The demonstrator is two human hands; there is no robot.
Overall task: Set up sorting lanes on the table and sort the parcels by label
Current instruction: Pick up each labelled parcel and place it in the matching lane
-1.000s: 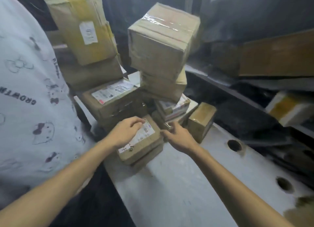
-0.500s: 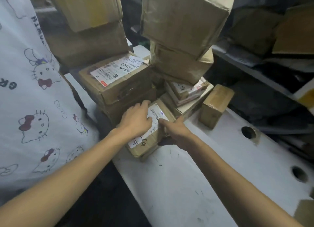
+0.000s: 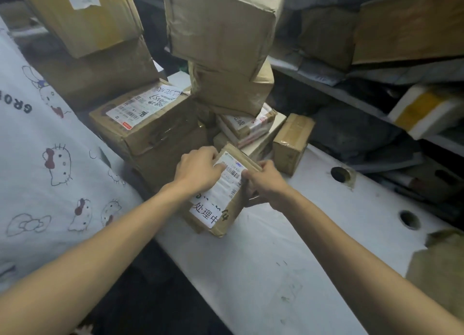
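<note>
Left hand (image 3: 198, 170) and right hand (image 3: 266, 184) grip parcel (image 3: 218, 206)

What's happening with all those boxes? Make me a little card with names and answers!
Place: white table
Held thing: parcel with a barcode label and a white sticker
Left hand: grips the parcel's left side
Right hand: grips its right side
Behind: stacked boxes, some labelled
Beside: small box on the table, right of the stack
On the left: a person's cartoon-print shirt
</note>
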